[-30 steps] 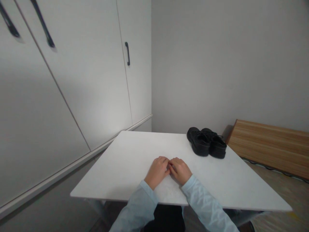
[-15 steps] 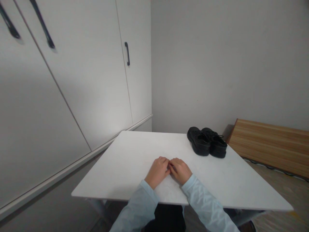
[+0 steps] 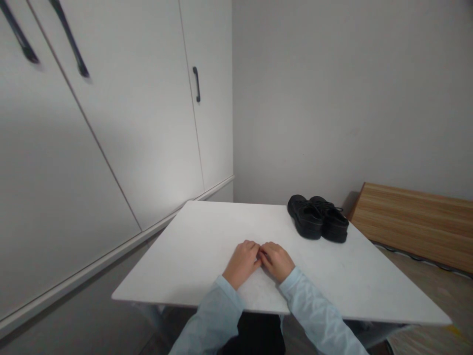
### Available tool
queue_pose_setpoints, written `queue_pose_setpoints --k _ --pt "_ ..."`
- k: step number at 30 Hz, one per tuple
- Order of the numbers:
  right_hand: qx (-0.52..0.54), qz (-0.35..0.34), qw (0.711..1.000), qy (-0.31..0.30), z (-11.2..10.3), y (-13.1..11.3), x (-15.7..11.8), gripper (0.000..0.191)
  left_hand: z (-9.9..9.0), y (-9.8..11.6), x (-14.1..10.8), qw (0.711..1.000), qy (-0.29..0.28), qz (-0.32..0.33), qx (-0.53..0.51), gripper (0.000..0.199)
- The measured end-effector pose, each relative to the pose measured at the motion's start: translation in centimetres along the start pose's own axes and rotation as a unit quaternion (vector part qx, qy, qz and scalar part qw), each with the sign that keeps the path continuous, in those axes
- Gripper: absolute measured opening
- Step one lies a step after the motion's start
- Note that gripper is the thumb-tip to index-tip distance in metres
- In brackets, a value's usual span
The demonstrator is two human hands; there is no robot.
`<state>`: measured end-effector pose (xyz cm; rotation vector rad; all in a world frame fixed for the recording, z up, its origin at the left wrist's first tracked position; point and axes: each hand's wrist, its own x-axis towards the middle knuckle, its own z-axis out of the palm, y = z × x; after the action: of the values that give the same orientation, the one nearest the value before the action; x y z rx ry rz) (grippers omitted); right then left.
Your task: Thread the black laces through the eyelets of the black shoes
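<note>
My left hand [image 3: 243, 263] and my right hand [image 3: 277, 261] rest together on the white table [image 3: 207, 231], near its front edge. Their fingers are curled in and the tips meet in the middle. I see no object in either hand, though the insides of the palms are hidden. Past my right hand, at the table's far right corner, a pair of black lace-up shoes [image 3: 318, 218] stands side by side, toes pointing away from me. Neither hand touches them.
White cabinet doors [image 3: 148, 123] with dark handles [image 3: 196, 84] run along the left. A grey wall [image 3: 332, 98] rises behind the table. At the right, beyond the table edge, is a wood-grain panel [image 3: 414, 222] above the floor.
The view has shifted very slightly, so everything sits a few pixels farther right. Hands and shoes keep their places on the table.
</note>
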<state>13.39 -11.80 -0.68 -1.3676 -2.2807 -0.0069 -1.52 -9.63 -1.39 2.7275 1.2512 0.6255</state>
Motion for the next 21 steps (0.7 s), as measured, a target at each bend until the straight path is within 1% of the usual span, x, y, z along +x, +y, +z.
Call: queue_pose_setpoints --k 5,8,10,12,16,19,21 --pt "0.008 0.011 1.0 0.013 -0.7 0.0 0.1 0.015 -0.3 0.1 0.0 1.0 -0.001 0.0 -0.006 0.014" --pt "0.002 0.017 0.999 0.031 -1.9 0.4 0.3 0.015 -0.4 0.1 -0.1 1.0 -0.001 0.0 -0.023 0.019" --pt "-0.022 0.021 0.998 0.048 -3.0 1.2 0.4 0.013 -0.5 0.1 -0.1 0.999 0.0 -0.003 -0.034 0.022" --pt "-0.064 0.029 0.995 0.071 -4.3 2.4 0.6 0.013 -0.5 0.1 -0.2 0.999 0.001 -0.007 -0.04 0.022" --pt "-0.159 0.059 0.977 0.13 -7.0 5.5 0.9 0.021 -0.5 0.0 -0.2 0.999 -0.002 -0.008 -0.047 0.02" --pt "-0.213 0.091 0.963 0.136 -8.6 7.9 0.9 0.03 -0.4 0.0 -0.2 0.999 -0.001 -0.008 -0.048 0.02" --pt "-0.244 0.119 0.954 0.131 -9.1 9.4 0.7 0.034 -0.4 0.0 -0.2 0.999 -0.001 -0.009 -0.047 0.019"
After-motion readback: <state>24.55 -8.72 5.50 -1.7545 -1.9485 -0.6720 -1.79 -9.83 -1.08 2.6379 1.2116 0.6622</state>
